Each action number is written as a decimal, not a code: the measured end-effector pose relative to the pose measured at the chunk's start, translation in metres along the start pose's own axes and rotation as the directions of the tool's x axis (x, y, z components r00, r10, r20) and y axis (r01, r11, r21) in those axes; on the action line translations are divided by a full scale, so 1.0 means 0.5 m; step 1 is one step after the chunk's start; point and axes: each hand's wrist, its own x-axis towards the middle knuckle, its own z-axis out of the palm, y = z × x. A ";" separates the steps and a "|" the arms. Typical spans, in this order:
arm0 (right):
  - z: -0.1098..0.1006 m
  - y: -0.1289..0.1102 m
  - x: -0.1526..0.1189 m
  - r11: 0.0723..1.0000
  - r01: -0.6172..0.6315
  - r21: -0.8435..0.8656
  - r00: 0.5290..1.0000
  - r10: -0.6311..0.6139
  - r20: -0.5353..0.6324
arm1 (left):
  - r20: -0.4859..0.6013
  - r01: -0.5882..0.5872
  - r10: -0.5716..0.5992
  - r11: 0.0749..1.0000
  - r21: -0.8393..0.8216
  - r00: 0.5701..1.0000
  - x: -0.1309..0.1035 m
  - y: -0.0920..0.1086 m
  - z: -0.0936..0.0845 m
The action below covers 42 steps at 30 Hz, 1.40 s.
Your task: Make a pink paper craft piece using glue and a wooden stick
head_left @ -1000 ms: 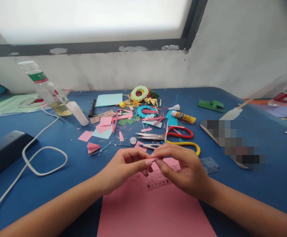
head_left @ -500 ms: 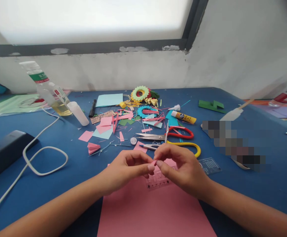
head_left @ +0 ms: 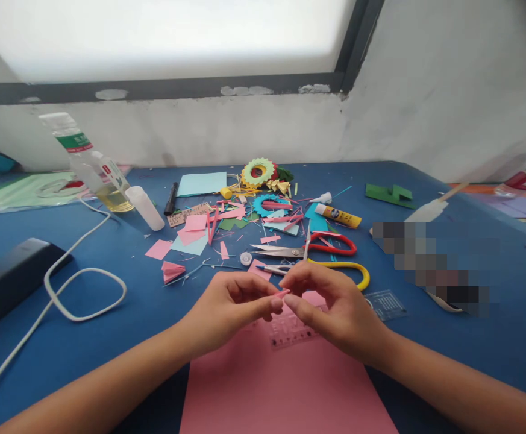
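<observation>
My left hand [head_left: 231,304] and my right hand [head_left: 330,307] meet above a large pink paper sheet [head_left: 281,386] on the blue table [head_left: 109,337]. Both pinch a small pink paper strip [head_left: 282,294] between thumb and fingertips. A clear plastic ruler [head_left: 292,331] lies on the pink sheet just under my hands. Red-handled scissors [head_left: 317,246] and yellow-handled scissors [head_left: 335,266] lie just beyond my right hand.
Coloured paper scraps [head_left: 226,220], a green-yellow paper ring [head_left: 257,171], a glue tube [head_left: 337,215], a black marker [head_left: 170,199], a bottle [head_left: 88,166], a white cable [head_left: 77,289] and a black box [head_left: 7,277] lie around. Green paper [head_left: 389,193] sits far right.
My fingers have shifted slightly on the pink strip, rolling or pinching it. Hands stay in the same place over the pink sheet.
</observation>
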 end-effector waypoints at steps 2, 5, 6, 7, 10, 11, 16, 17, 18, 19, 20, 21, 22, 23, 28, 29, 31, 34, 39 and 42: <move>0.000 0.001 -0.001 1.000 0.005 0.013 1.000 -0.005 0.009 | -0.042 -0.058 0.064 0.989 0.133 0.997 -0.003 0.001 0.000; -0.001 0.002 -0.001 0.999 0.042 0.034 0.999 -0.042 0.003 | -0.081 -0.128 0.158 0.947 0.296 0.984 -0.009 0.001 0.001; -0.001 0.002 0.000 0.998 0.055 0.033 0.998 -0.055 -0.005 | -0.091 -0.142 0.181 0.934 0.328 0.979 -0.010 0.000 0.002; -0.002 0.002 0.001 0.997 0.066 0.033 0.998 -0.065 -0.012 | -0.100 -0.151 0.197 0.924 0.352 0.975 -0.012 0.000 0.002; -0.004 0.005 0.002 0.996 0.078 0.042 0.997 -0.078 -0.010 | -0.132 -0.118 0.173 0.930 0.347 0.976 -0.016 0.000 0.000; -0.005 0.006 0.003 0.996 0.077 0.049 0.997 -0.077 -0.004 | -0.139 -0.098 0.152 0.938 0.333 0.978 -0.017 0.000 0.000; -0.004 0.006 0.002 0.996 0.036 0.084 0.999 -0.037 0.004 | -0.126 -0.059 0.103 0.947 0.315 0.987 -0.019 0.003 -0.002; -0.003 0.005 0.001 0.996 0.025 0.091 1.000 -0.026 0.008 | -0.121 -0.071 0.115 0.945 0.320 0.986 -0.020 0.003 -0.001; -0.003 0.005 0.001 0.995 0.013 0.098 1.000 -0.014 0.009 | -0.115 -0.091 0.135 0.941 0.325 0.984 -0.021 0.003 -0.001; -0.004 0.005 0.000 0.994 0.001 0.108 1.000 -0.002 0.004 | -0.108 -0.117 0.161 0.937 0.329 0.981 -0.021 0.003 0.000; -0.006 0.006 0.000 0.993 -0.011 0.121 1.000 0.013 -0.012 | -0.103 -0.139 0.182 0.932 0.335 0.978 -0.021 0.003 0.001; -0.009 0.007 0.000 0.990 -0.025 0.138 0.999 0.030 -0.033 | -0.104 -0.155 0.201 0.927 0.342 0.974 -0.021 0.003 0.001; -0.013 0.009 0.001 0.987 -0.038 0.158 0.997 0.047 -0.056 | -0.111 -0.167 0.217 0.922 0.349 0.970 -0.020 0.003 0.001; -0.017 0.010 0.002 0.984 -0.046 0.173 0.995 0.060 -0.075 | -0.129 -0.175 0.233 0.918 0.355 0.964 -0.019 0.002 0.000; -0.022 0.009 0.006 0.995 0.047 0.083 0.998 -0.044 -0.040 | -0.215 -0.213 0.286 0.928 0.305 0.934 -0.012 -0.001 -0.005; -0.018 0.007 0.005 0.994 0.085 0.069 0.996 -0.084 -0.026 | -0.185 -0.212 0.274 0.931 0.298 0.944 -0.011 -0.002 -0.004; -0.009 0.003 0.004 0.988 0.144 0.057 0.990 -0.144 -0.007 | -0.089 -0.217 0.258 0.921 0.325 0.962 -0.012 -0.005 -0.003; 0.000 0.001 0.003 0.985 0.171 0.014 0.985 -0.171 -0.015 | -0.019 -0.256 0.292 0.866 0.430 0.956 -0.013 -0.010 -0.001; -0.001 0.011 0.003 0.982 0.181 -0.046 0.983 -0.181 0.009 | 0.004 -0.337 0.391 0.788 0.515 0.921 -0.014 -0.006 -0.001; -0.001 0.017 0.002 0.977 0.207 -0.053 0.978 -0.205 0.041 | 0.059 -0.409 0.464 0.706 0.578 0.884 -0.015 -0.003 -0.002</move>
